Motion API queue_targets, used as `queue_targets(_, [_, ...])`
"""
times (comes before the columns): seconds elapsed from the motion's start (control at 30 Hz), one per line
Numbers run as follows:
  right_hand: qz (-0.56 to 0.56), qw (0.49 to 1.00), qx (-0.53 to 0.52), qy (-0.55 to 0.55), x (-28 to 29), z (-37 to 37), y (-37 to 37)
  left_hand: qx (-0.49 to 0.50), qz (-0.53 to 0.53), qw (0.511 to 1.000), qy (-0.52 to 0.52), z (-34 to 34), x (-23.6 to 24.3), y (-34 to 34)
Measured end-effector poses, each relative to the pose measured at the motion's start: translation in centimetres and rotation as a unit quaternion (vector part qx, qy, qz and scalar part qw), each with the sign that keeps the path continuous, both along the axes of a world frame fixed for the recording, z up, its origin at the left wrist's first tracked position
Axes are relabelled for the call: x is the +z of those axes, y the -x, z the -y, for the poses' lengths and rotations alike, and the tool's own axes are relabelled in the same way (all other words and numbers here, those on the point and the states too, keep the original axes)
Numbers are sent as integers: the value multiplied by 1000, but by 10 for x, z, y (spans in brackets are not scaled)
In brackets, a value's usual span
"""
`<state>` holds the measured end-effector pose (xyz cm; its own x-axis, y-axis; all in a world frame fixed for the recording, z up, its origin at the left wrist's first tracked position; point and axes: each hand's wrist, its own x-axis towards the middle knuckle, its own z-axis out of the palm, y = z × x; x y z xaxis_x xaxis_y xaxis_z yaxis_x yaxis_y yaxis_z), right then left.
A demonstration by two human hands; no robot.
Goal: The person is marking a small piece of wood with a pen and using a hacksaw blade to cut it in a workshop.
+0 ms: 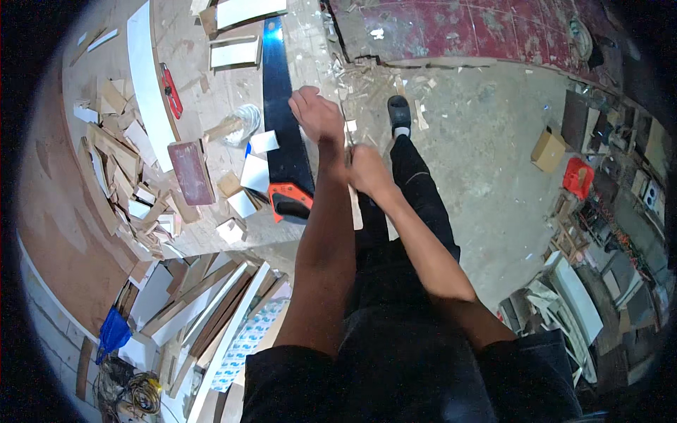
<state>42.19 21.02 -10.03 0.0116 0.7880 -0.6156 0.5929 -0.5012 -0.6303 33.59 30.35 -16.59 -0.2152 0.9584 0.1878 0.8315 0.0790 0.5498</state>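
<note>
Pale narrow strip (357, 211) at centre, below closed right hand (370, 171), hold unclear, progress too. Half-curled left hand (315, 114), grip indiscernible, beside black-bladed, orange-handled saw (282, 116). At left, heaped wooden offcuts (120, 151), apparently cut already.

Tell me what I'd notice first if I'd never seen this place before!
Probably the big dark saw with its orange handle, lying just left of the person's left hand and forearm. Next might be the red cutter knife beside the long white strip at upper left, then the bright red thing at far right.
</note>
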Motion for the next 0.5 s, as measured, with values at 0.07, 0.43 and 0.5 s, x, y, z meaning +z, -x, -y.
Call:
queue_targets(0.07, [-13, 997, 3, 82, -2, -22, 7, 2, -8, 1000, -14, -5, -4, 5])
queue_targets(0.43, [-16, 998, -2, 61, 15, 9, 4, 15, -9, 1000, 10, 2, 1, 6])
queue_targets(0.5, [-28, 995, -3, 97, 6, -10, 3, 8, -16, 1000, 6, -1, -3, 6])
